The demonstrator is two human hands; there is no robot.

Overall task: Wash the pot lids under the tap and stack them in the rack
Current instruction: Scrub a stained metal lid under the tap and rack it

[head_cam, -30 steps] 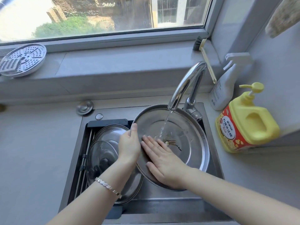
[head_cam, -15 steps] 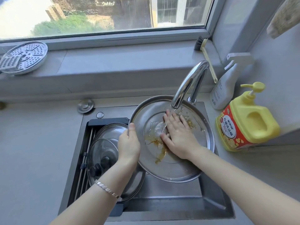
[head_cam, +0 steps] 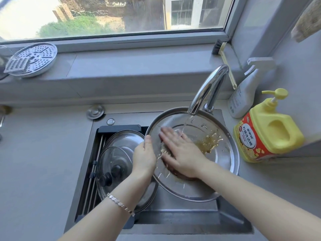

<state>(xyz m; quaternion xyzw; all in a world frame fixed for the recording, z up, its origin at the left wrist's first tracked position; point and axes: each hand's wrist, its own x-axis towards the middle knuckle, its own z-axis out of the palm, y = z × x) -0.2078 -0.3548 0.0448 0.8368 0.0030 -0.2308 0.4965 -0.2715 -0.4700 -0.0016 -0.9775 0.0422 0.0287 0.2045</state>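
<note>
Left hand (head_cam: 143, 158): near centre of the sink; fingers (head_cam: 148, 139) clenched on the left rim of the large steel lid, thumb over the edge, holding it tilted toward the person.
Right hand (head_cam: 182, 153): laid flat on the lid's inner face, fingers (head_cam: 166, 134) released and spread, gripping nothing; fingertips point left and far, reaching close to the rim by the left hand.
Large steel lid (head_cam: 220, 153): held above the sink (head_cam: 187, 220), on its right side; inner face up, brownish residue and foam just right of the right hand's fingers.
Water stream (head_cam: 184, 126): falls from the tap (head_cam: 208, 87) onto the lid's far part, touching down just beyond the right hand's fingertips.
Step in hand: washing; judged to be rubbing the soiled inner face under running water.
Next move: probably a sweep of the palm right across the residue, with the lid turned so that patch meets the stream; the left-hand grip must stay firm on a wet rim.
Rack (head_cam: 97, 162): left part of the sink; two lids lie in it, a glass lid (head_cam: 112, 164) with dark knobs nearer, a steel lid (head_cam: 124, 139) behind it, both touching.
Far right counter: yellow soap bottle (head_cam: 271, 133), then a white spray bottle (head_cam: 243, 98).
Far sill: brush (head_cam: 224, 63) at right, perforated steamer plate (head_cam: 33, 59) at left.
</note>
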